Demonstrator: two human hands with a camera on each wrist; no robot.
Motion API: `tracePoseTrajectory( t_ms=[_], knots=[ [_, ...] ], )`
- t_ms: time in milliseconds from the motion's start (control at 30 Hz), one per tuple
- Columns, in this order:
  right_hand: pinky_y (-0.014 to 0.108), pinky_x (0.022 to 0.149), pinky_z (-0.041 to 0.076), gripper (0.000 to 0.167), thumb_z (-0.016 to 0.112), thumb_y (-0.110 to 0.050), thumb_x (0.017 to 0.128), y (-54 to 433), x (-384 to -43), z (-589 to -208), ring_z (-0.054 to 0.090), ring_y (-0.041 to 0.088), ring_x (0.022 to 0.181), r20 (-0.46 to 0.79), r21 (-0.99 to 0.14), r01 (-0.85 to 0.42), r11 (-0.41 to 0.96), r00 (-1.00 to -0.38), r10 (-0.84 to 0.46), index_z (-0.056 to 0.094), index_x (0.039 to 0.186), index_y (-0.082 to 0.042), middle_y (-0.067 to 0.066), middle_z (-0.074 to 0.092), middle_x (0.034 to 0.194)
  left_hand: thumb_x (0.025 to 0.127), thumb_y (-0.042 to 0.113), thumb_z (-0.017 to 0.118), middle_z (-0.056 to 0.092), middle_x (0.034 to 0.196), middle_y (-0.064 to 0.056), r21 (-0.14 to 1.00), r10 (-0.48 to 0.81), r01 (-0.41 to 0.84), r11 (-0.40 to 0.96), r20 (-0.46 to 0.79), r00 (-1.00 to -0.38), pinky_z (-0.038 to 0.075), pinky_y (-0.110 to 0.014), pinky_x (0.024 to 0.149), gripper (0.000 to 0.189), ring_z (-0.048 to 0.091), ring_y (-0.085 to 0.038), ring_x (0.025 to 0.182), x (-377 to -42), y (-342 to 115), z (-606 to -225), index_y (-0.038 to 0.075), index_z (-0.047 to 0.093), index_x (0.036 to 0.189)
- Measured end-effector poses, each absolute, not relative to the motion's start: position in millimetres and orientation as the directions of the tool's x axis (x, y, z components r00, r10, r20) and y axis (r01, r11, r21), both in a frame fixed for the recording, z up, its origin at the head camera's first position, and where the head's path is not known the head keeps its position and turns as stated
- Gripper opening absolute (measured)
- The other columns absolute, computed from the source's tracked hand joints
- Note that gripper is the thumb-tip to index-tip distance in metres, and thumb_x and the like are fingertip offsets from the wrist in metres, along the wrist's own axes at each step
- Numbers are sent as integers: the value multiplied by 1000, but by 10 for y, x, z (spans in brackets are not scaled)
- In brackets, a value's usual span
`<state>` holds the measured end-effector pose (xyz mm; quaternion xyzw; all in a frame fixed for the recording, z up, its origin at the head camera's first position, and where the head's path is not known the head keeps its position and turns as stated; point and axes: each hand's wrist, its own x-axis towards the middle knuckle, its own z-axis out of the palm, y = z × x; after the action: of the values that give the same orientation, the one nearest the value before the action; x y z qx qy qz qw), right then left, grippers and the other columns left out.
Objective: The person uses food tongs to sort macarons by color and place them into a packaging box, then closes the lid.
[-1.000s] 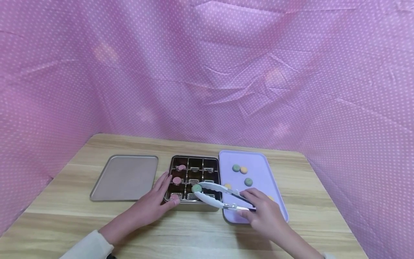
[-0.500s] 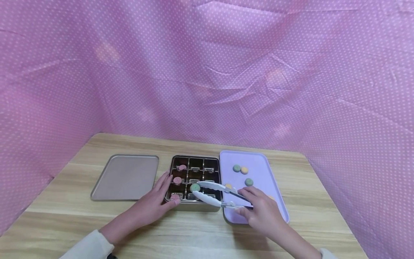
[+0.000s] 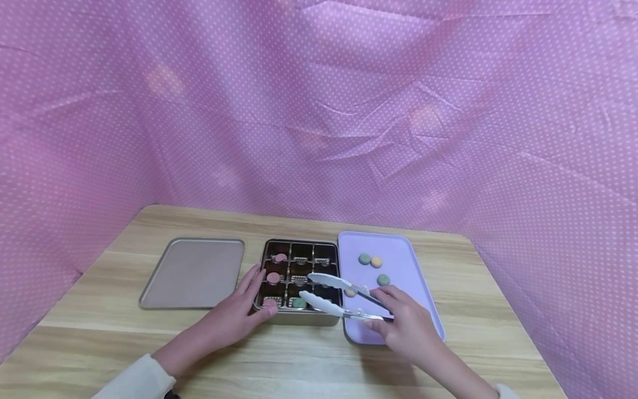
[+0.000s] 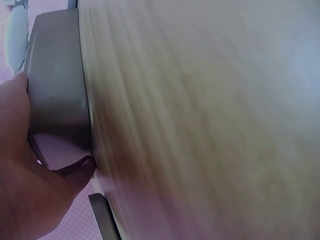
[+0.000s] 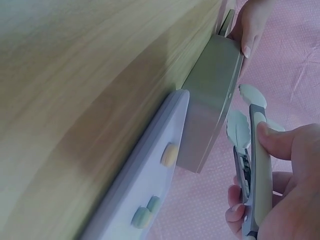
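My right hand [image 3: 406, 324] grips white-headed tongs [image 3: 324, 305], their two arms spread apart with nothing between the heads. They hang over the front right of a metal tin [image 3: 304, 318] divided into compartments. A green macaron [image 3: 299, 302] sits in the front middle compartment. Down the left column are pink macarons [image 3: 272, 278], one per compartment. My left hand [image 3: 236, 313] rests against the tin's front left corner, its fingers extended along the left side and the thumb at the front rim. In the left wrist view, the tin's wall [image 4: 60, 75] lies beside that hand.
Right of the tin lies a lilac tray [image 3: 399, 244] with green macarons [image 3: 383, 280] and yellow macarons [image 3: 376, 262], partly covered by my right hand and the tongs. A flat metal lid [image 3: 194, 271] lies to the left. Pink dotted cloth [image 3: 319, 111] hangs behind the wooden table [image 3: 279, 366].
The tongs have spread and let go of the green macaron, which has dropped into the front middle compartment. My left hand has stayed at the tin.
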<state>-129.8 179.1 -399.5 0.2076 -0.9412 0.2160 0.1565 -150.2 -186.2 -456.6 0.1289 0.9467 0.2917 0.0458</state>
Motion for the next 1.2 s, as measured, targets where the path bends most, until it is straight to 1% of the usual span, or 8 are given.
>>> tracePoseTrajectory(
  t_ms=[167,267,467,733,833,1033,1200],
  knots=[
    [44,91,58,61,92,-26,70,1845,-1294,-3994,67,22,115,378,-357,-436,826,-876,-299,72,124,-8,0,70,123,91,77,45,-16,169,9,569,268,214,794,-12,-963,40,-69,108,101,36,-47,144,-1503,-1868,-4565,23,2,164],
    [46,90,58,61,92,-25,69,1888,-1285,-3984,68,21,112,381,-367,-422,829,-881,-280,71,124,-7,1,71,122,91,77,45,-16,169,9,567,269,214,796,-15,-963,41,-69,107,101,37,-47,143,-1500,-1868,-4564,23,2,164],
    [42,80,58,59,91,-22,71,2010,-1272,-3977,68,17,102,360,-376,-372,849,-902,-236,71,124,-7,-1,70,120,91,77,45,-16,169,10,562,267,212,799,-16,-964,41,-68,107,100,37,-47,143,-1495,-1870,-4571,23,1,164],
    [45,77,56,58,90,-20,73,2275,-1291,-4011,69,26,101,339,-388,-304,870,-925,-173,69,126,-6,6,70,122,91,78,44,-17,168,11,565,267,208,798,-21,-964,42,-69,106,100,38,-47,143,-1499,-1860,-4577,25,0,164],
    [46,75,56,58,89,-21,74,2380,-1307,-4034,69,27,100,332,-382,-277,882,-932,-149,69,126,-6,7,69,122,91,78,45,-17,168,11,567,264,202,799,-29,-964,41,-68,107,100,38,-47,143,-1497,-1856,-4568,25,0,164],
    [48,71,55,58,88,-25,76,2566,-1334,-4115,69,29,100,306,-358,-222,907,-946,-111,68,127,-7,8,68,123,91,78,45,-16,169,9,571,268,203,796,-31,-963,40,-69,108,101,37,-47,143,-1493,-1852,-4558,23,1,164],
    [55,75,56,57,86,-27,78,2693,-1367,-4160,69,35,104,303,-341,-198,919,-949,-92,68,127,-4,11,69,122,92,78,43,-14,169,6,572,273,209,793,-28,-962,42,-68,107,100,40,-48,141,-1499,-1856,-4566,23,0,164]
  ],
)
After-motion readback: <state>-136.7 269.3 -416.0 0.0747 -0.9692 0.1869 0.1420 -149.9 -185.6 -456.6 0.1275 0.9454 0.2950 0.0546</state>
